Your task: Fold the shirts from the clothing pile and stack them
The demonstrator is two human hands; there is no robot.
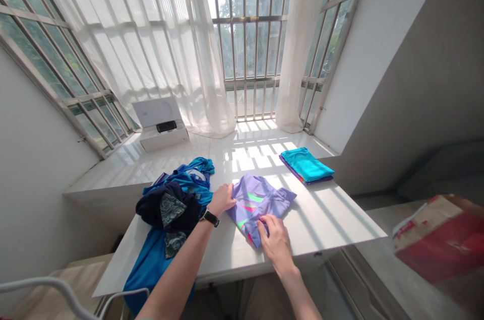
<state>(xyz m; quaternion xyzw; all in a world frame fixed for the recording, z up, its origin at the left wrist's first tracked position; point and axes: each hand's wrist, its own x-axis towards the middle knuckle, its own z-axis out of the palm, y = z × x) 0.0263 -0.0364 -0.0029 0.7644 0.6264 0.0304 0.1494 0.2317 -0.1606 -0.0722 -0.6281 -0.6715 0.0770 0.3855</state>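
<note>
A lavender shirt with green and pink stripes lies bunched and partly folded on the white table. Its left edge is pinched by my left hand, which wears a black wristwatch. At the shirt's near right edge, the curled fingers of my right hand grip the fabric; the thumb tip is partly hidden. To the left is a heap of blue and navy clothes, some of it hanging over the table's front edge. A folded turquoise garment rests on a folded purple one at the right.
On the windowsill stands an open white box with a black device in it. Sheer curtains hang before the barred window. A red and tan bag is at the right. White tubing shows at lower left.
</note>
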